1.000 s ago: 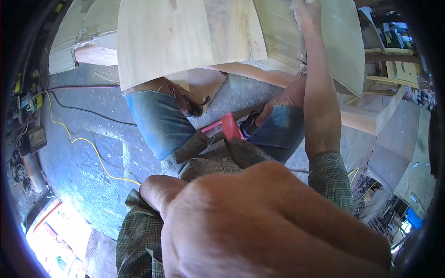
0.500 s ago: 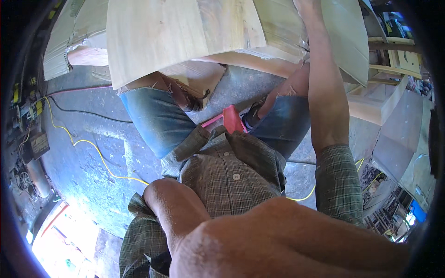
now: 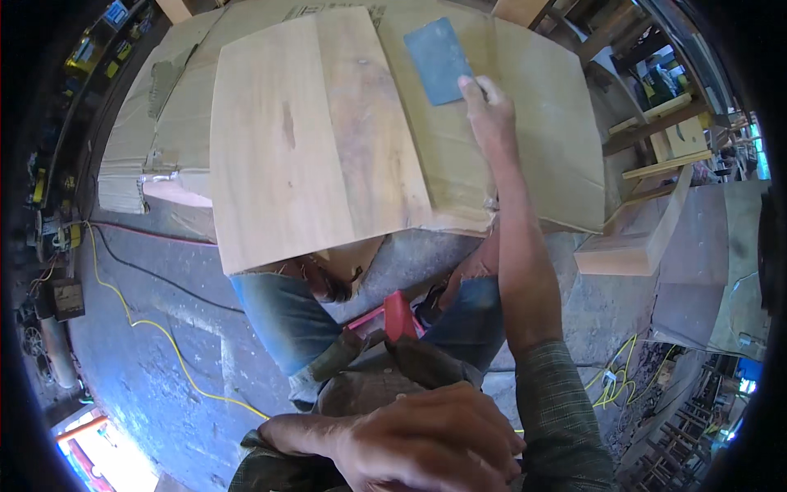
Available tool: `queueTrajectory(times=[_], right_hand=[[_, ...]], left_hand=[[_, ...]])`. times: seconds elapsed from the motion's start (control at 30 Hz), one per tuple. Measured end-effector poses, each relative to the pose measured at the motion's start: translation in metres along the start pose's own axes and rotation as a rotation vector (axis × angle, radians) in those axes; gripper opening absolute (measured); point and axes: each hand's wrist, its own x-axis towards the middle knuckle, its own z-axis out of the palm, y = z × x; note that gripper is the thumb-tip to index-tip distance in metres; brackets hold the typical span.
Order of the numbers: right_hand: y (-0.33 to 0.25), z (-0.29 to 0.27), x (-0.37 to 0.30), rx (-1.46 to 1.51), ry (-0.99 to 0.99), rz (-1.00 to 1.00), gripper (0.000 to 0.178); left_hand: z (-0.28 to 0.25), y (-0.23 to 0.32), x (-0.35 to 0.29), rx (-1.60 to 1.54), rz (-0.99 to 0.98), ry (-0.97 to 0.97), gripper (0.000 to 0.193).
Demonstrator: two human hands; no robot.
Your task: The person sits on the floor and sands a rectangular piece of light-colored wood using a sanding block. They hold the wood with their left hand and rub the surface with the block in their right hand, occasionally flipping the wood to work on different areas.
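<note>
My right hand [image 3: 489,111] reaches forward over the cardboard, pinching the near corner of a blue-grey rectangular sheet of sandpaper [image 3: 436,61] between thumb and fingers. Left of it lies a flat wooden panel [image 3: 270,148] of joined boards, with darker patches in its grain and its near edge reaching over my knees. My left hand [image 3: 430,439] is close in front of my chest, back side up. Its fingers look bent but are smeared by motion, and its palm is hidden.
Worn cardboard [image 3: 545,131] covers the work surface under the panel. Wooden frame parts [image 3: 627,250] stand at the right. A red plastic object [image 3: 399,316] is between my feet. A yellow cord [image 3: 168,332] runs across the floor at the left. Tools and clutter line the left side.
The view has shifted, bringing more of the panel and my whole right hand with the sandpaper into sight. My left arm, large near the camera before, has lowered and its hand now shows.
</note>
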Motion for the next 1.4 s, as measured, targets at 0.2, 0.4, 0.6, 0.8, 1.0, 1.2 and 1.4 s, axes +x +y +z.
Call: queueTrajectory(times=[0.2, 0.4, 0.6, 0.8, 1.0, 1.2, 1.4], right_hand=[[0.003, 0.002, 0.006, 0.054, 0.014, -0.041, 0.033], [0.005, 0.000, 0.006, -0.026, 0.000, -0.015, 0.040], [0.004, 0.000, 0.004, 0.017, 0.008, 0.000, 0.040], [0.008, 0.000, 0.006, 0.033, 0.000, -0.034, 0.035], [0.012, 0.001, 0.009, 0.064, 0.033, -0.067, 0.033], [0.008, 0.005, 0.010, 0.106, 0.013, -0.021, 0.033], [-0.030, -0.021, 0.027, 0.940, -0.432, 0.087, 0.027]], left_hand=[[-0.002, 0.019, 0.025, 0.456, 0.128, 0.059, 0.015], [-0.009, 0.032, 0.017, 0.419, 0.049, 0.054, 0.030], [-0.008, 0.024, 0.028, 0.603, 0.242, 0.047, 0.011], [-0.009, 0.020, 0.025, 0.583, 0.264, 0.039, 0.008], [-0.009, 0.028, 0.011, 0.511, 0.233, 0.032, 0.009], [-0.025, 0.052, 0.000, 0.436, 0.116, -0.250, 0.016], [-0.084, 0.090, -0.024, 0.887, 0.050, 0.199, 0.022]])
